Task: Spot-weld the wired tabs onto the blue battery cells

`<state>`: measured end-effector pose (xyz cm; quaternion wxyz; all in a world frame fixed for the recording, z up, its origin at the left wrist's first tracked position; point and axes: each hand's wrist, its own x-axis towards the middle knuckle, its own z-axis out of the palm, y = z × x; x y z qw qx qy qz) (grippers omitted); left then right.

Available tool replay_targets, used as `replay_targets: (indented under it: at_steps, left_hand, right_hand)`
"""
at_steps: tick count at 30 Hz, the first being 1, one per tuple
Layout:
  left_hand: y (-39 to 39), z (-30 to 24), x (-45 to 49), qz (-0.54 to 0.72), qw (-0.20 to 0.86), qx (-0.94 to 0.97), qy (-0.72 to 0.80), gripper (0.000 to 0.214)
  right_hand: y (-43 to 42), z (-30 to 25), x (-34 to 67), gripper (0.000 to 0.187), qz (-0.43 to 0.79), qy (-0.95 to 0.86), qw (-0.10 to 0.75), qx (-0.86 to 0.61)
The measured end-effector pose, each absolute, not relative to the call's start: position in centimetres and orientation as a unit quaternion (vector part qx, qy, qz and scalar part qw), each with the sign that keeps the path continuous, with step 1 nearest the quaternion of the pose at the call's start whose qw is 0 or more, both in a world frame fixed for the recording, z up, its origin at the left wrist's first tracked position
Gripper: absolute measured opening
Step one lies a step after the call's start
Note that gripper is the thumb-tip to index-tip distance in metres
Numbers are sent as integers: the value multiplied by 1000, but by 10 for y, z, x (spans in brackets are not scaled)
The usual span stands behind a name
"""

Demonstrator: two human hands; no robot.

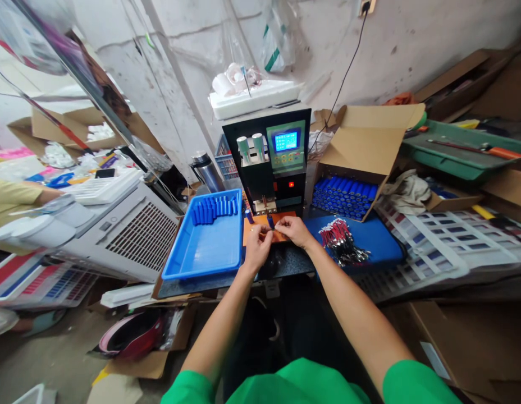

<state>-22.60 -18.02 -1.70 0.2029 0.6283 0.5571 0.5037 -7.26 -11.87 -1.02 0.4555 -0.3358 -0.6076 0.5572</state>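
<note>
A blue cylindrical battery cell (270,222) stands upright on the orange board (281,219), under the electrodes of a black spot welder (264,179). My left hand (259,243) is closed just left of and in front of this cell, fingers pinched together. From the right, my right hand (295,230) pinches close beside the cell's lower part. Whatever small thing lies between the fingertips of either hand is too small to make out. A second blue cell (249,216) stands on the board's left side, behind my left hand.
Left is a blue tray (210,253) with several cells at its far end. To the right, red and black wire leads (342,241) lie on a blue surface (382,247), before a cardboard box (361,126) of blue cells. A steel flask (208,171) stands behind the tray. Another person's arm (48,195) shows far left.
</note>
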Motion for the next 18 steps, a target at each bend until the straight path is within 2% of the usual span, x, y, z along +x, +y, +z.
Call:
replay_targets:
  at_steps: [3,6,8,14,18]
  left_hand:
    - [-183,-17,-229,492,130,668,543,21]
    - [-178,-19,-231,438,138,719,522,43]
    - [-173,-20,-232,404,147,739,518,50]
    - [-170,-22,-234,410,163,728,525,51]
    - [-173,-18,-235,424,209,707,527,39]
  right_hand:
    - [-119,-11,-72,26,588,-562,472,-340]
    - [-118,-12,-71,26,609,-509,499,-348]
    - [-118,-12,-71,27,615,-485,514,-349]
    - [-117,-12,-73,29,617,-464,521,-364]
    - [-117,-11,-74,33,605,-463,526,-377]
